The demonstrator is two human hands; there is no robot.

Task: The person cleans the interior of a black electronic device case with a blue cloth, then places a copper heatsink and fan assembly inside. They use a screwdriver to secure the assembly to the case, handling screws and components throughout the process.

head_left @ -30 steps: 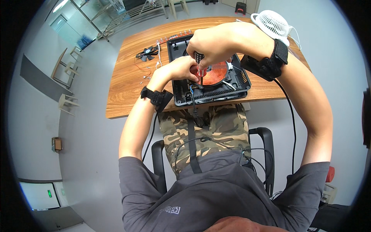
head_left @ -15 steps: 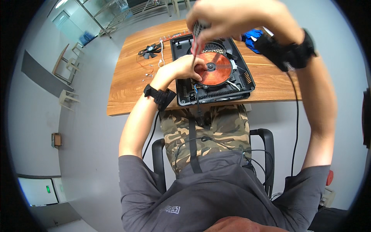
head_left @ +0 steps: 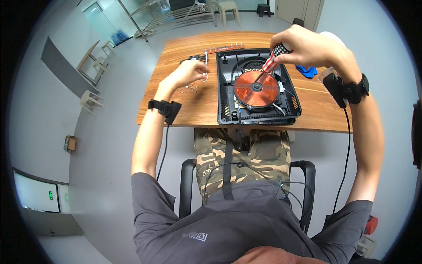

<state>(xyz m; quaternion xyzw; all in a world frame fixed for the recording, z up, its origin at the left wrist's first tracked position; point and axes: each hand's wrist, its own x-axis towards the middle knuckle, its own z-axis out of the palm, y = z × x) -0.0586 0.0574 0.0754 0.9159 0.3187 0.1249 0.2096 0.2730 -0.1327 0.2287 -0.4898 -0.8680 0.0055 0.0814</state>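
Note:
A screwdriver (head_left: 273, 60) with a red, white and black patterned handle is gripped in my right hand (head_left: 305, 46). Its shaft slants down toward the middle of a round copper coil (head_left: 266, 96), which sits in an open black appliance housing (head_left: 225, 83). I cannot tell whether the tip touches anything. Left of the housing, my left hand (head_left: 188, 74) hovers over the table with its fingers curled; whatever they pinch, if anything, is hidden. Beneath and beside that hand lie several small loose parts (head_left: 192, 89), a white cable (head_left: 206, 78) and a partly covered black fan (head_left: 194, 57).
A narrow red circuit board (head_left: 225, 48) lies along the far side of the wooden table (head_left: 176, 112). Blue cloth (head_left: 307, 72) rests right of the housing. Black cables (head_left: 347, 149) hang from both wrist straps. Stools and a metal rack stand on the floor beyond.
My left hand has left the coil and moved left over the loose parts. My right hand has shifted right and down with the screwdriver, now tilted. The whole view has shifted.

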